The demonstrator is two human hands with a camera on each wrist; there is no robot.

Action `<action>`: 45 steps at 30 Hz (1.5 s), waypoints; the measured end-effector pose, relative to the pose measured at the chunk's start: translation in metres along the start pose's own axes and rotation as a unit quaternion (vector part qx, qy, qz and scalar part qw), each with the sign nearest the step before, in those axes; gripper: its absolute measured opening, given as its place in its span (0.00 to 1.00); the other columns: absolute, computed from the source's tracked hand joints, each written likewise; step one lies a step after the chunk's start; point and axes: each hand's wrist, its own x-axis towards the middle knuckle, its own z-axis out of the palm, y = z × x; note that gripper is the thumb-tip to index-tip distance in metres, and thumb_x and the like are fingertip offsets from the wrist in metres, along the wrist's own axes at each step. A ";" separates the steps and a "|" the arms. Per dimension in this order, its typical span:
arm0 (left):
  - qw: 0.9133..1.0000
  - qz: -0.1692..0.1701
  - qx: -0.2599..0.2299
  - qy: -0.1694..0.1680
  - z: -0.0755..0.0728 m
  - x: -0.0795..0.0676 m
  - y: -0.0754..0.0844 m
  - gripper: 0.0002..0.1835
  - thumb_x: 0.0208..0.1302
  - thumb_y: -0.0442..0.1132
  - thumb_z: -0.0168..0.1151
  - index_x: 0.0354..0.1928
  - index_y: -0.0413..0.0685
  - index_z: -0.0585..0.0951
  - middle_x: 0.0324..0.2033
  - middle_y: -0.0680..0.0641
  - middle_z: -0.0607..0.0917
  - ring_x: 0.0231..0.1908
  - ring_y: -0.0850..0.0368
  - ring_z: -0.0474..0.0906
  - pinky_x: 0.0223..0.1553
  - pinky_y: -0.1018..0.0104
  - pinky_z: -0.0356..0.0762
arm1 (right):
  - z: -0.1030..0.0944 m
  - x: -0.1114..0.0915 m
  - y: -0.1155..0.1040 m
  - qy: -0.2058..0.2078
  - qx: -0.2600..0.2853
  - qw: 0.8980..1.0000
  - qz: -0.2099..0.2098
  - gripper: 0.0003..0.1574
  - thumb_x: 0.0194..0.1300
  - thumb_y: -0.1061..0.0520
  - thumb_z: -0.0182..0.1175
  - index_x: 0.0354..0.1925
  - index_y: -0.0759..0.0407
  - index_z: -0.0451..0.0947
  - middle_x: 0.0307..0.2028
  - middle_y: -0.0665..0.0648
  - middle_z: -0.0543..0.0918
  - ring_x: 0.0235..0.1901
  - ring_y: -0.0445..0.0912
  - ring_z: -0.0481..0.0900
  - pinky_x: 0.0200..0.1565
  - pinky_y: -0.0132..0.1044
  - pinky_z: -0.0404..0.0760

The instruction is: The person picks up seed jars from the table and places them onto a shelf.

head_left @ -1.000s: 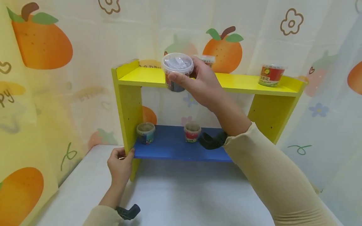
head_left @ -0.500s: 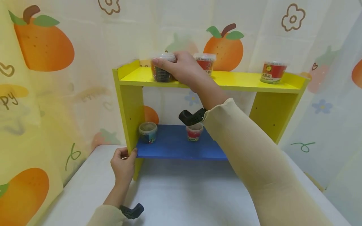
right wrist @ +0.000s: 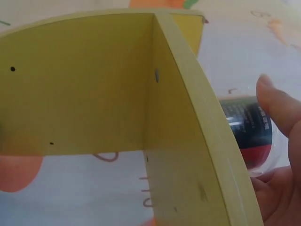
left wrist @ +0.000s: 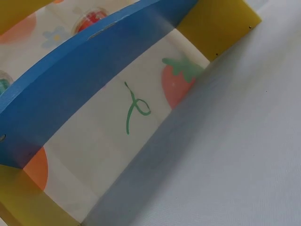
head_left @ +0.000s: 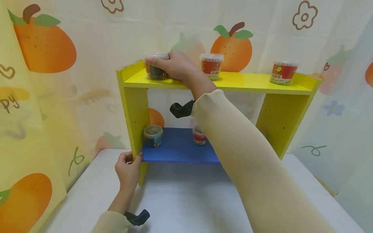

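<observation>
My right hand [head_left: 180,66] grips a small clear-lidded plastic tub [head_left: 156,72] with a dark and red label, at the left end of the yellow top shelf [head_left: 244,82]. In the right wrist view the thumb and fingers wrap round the tub [right wrist: 249,134] near its lid. The shelf's front edge hides part of it there. Low on the left, my left hand [head_left: 128,170] pinches the front edge of the yellow side panel [head_left: 132,126], thumb beside the blue lower shelf [head_left: 180,152]. The left wrist view shows that blue board from below, without the hand.
Along the top shelf stand a red-labelled tub [head_left: 211,67] in the middle and another red tub [head_left: 283,73] on the right. A blue-labelled tub [head_left: 153,136] and a small red-labelled tub [head_left: 199,136] stand on the blue shelf. The unit rests on a white tabletop [head_left: 180,194].
My right hand has carried the tub left and back, from in front of the top shelf to its left end. The left hand keeps its hold on the panel.
</observation>
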 end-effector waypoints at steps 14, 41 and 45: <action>1.000 -0.004 0.001 -0.009 0.010 -0.003 0.005 0.16 0.55 0.46 0.68 0.38 0.42 0.78 0.30 0.48 0.80 0.30 0.58 0.73 0.30 0.79 0.73 | 0.007 -0.003 -0.013 0.015 -0.059 0.998 -0.009 0.38 0.58 0.25 0.49 0.52 0.50 0.69 0.44 0.51 0.69 0.42 0.42 0.68 0.38 0.33 0.67; 0.998 -0.008 0.045 -0.032 0.000 0.002 0.000 0.18 0.55 0.48 0.68 0.39 0.41 0.78 0.32 0.49 0.80 0.31 0.61 0.73 0.28 0.82 0.73 | 0.050 -0.156 0.163 0.243 -0.098 0.930 -0.259 0.45 0.62 0.42 0.60 0.71 0.51 0.54 0.69 0.49 0.62 0.67 0.42 0.61 0.64 0.44 0.67; 0.998 -0.019 0.047 -0.029 -0.002 0.002 0.000 0.18 0.55 0.49 0.68 0.39 0.42 0.79 0.32 0.49 0.80 0.32 0.61 0.73 0.28 0.83 0.73 | 0.071 -0.184 0.210 0.237 -0.167 0.939 -0.187 0.48 0.61 0.38 0.59 0.71 0.55 0.54 0.70 0.52 0.60 0.69 0.48 0.59 0.63 0.49 0.66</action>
